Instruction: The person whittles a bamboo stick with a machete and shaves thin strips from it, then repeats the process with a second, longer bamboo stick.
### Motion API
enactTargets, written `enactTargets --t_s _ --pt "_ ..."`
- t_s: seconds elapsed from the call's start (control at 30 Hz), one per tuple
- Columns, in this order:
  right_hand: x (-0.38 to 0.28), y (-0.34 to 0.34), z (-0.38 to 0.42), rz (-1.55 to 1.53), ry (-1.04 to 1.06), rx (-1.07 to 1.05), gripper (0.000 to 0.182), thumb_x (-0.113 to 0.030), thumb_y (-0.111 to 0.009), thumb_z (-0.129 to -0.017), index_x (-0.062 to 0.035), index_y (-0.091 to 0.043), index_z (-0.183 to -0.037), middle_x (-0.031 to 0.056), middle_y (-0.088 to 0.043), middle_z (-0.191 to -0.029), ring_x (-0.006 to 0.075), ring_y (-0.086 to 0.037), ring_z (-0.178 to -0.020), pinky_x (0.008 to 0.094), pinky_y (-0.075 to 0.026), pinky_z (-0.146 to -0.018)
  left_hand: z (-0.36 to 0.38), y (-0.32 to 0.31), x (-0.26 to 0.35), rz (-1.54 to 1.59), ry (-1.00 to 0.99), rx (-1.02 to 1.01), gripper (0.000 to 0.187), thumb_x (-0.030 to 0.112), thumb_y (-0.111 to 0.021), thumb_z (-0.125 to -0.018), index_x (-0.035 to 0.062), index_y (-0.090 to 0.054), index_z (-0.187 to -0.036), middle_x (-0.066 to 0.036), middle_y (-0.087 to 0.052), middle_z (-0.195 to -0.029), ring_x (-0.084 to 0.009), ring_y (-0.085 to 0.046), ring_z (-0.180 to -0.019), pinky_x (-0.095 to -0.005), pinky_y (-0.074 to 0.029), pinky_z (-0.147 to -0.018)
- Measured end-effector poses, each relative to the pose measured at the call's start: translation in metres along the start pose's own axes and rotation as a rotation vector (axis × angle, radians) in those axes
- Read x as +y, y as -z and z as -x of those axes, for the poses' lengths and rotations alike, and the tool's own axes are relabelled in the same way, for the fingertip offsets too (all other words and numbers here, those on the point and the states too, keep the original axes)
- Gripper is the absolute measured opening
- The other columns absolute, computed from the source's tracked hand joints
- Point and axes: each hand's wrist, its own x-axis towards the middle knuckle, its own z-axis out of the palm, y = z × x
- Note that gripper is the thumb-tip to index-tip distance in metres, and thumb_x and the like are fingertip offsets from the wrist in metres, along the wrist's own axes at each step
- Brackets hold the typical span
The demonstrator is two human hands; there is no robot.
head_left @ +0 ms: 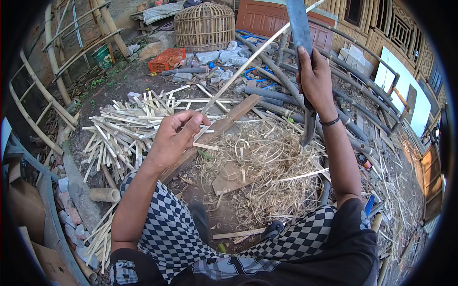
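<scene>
My left hand (177,137) pinches the lower end of a long pale bamboo strip (248,62). The strip slants up to the right and crosses the blade near the top of the view. Raised at the upper right, my right hand (316,78) grips a machete (299,28), its broad grey blade pointing upward and my thumb along it. A curved dark end of the tool shows below that hand. Under my hands lie a wooden plank (234,113) and a heap of curly bamboo shavings (272,162).
Cut bamboo strips (119,126) are piled at the left. Dark bamboo poles (353,124) lie to the right. Farther back are a woven bamboo cage (204,26), an orange crate (167,60) and broken stones (207,57). A bamboo frame (45,102) stands at the left.
</scene>
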Motion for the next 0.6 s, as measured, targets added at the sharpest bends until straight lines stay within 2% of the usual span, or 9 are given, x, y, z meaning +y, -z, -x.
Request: enactTargets --t_s 0.17,0.27,0.37,0.4,0.5,0.57,0.6 --pt "-0.0012 -0.0064 0.0043 -0.037 0.007 -0.028 0.042 -0.040 -0.053 -0.106 -0.0004 -0.059 -0.093 0.0046 -0.056 -0.061 0.0118 -0.058 -0.051 0.0309 -0.045 -0.048 0.0024 0.0001 0.0033 0.036 -0.010 -0.036 0.032 0.028 -0.056 -0.106 -0.0018 -0.066 -0.113 0.007 -0.045 -0.068 -0.0013 -0.038 -0.051 -0.0191 -0.029 -0.046" --pt "-0.0073 -0.0075 0.0073 -0.102 -0.012 -0.063 0.041 -0.040 -0.052 -0.106 -0.0014 -0.058 -0.096 0.0025 -0.054 -0.059 0.0105 -0.055 -0.047 0.0284 -0.042 -0.044 0.0043 0.0009 0.0042 0.022 0.001 -0.073 0.030 0.024 -0.056 -0.106 -0.0024 -0.065 -0.118 0.005 -0.051 -0.070 -0.0026 -0.046 -0.051 -0.0191 -0.036 -0.046" --pt "-0.0075 -0.0086 0.0086 -0.260 -0.033 -0.091 0.037 -0.040 -0.048 -0.108 -0.0067 -0.051 -0.092 0.0005 -0.052 -0.058 0.0083 -0.045 -0.039 0.0241 -0.036 -0.037 0.0037 -0.0001 0.0023 0.034 -0.017 -0.074 0.030 0.023 -0.056 -0.106 -0.0028 -0.064 -0.120 0.003 -0.055 -0.071 -0.0039 -0.048 -0.050 -0.0199 -0.038 -0.046" --pt "-0.0069 -0.0082 0.0083 -0.261 -0.034 -0.092 0.037 -0.040 -0.048 -0.108 -0.0067 -0.051 -0.092 0.0005 -0.052 -0.058 0.0083 -0.045 -0.039 0.0241 -0.036 -0.037 0.0034 -0.0002 0.0019 0.034 -0.015 -0.072 0.030 0.023 -0.056 -0.106 -0.0028 -0.064 -0.120 0.003 -0.055 -0.071 -0.0039 -0.048 -0.050 -0.0199 -0.038 -0.046" --pt "-0.0064 -0.0071 0.0073 -0.387 -0.135 -0.131 0.035 -0.040 -0.049 -0.108 -0.0073 -0.051 -0.096 0.0010 -0.051 -0.060 0.0099 -0.045 -0.040 0.0241 -0.036 -0.037 0.0031 -0.0008 0.0023 0.086 -0.004 -0.086 0.030 0.021 -0.057 -0.105 -0.0030 -0.062 -0.122 -0.001 -0.059 -0.072 -0.0060 -0.052 -0.054 -0.0212 -0.041 -0.048" --pt "-0.0078 -0.0063 0.0075 -0.631 -0.227 -0.142 0.036 -0.043 -0.050 -0.107 -0.0084 -0.052 -0.095 0.0009 -0.051 -0.059 0.0110 -0.046 -0.040 0.0253 -0.039 -0.038 0.0022 -0.0048 0.0046 0.167 0.005 -0.071 0.028 0.018 -0.058 -0.104 -0.0029 -0.062 -0.122 -0.003 -0.061 -0.075 -0.0086 -0.057 -0.062 -0.0235 -0.048 -0.056" --pt "-0.0073 -0.0076 0.0085 -0.725 -0.259 -0.153 0.037 -0.044 -0.057 -0.104 -0.0075 -0.051 -0.097 -0.0006 -0.048 -0.059 0.0104 -0.044 -0.040 0.0244 -0.037 -0.038 0.0012 -0.0073 0.0027 0.167 0.006 -0.071 0.028 0.018 -0.058 -0.104 -0.0029 -0.062 -0.122 -0.003 -0.061 -0.075 -0.0086 -0.057 -0.062 -0.0235 -0.048 -0.056"
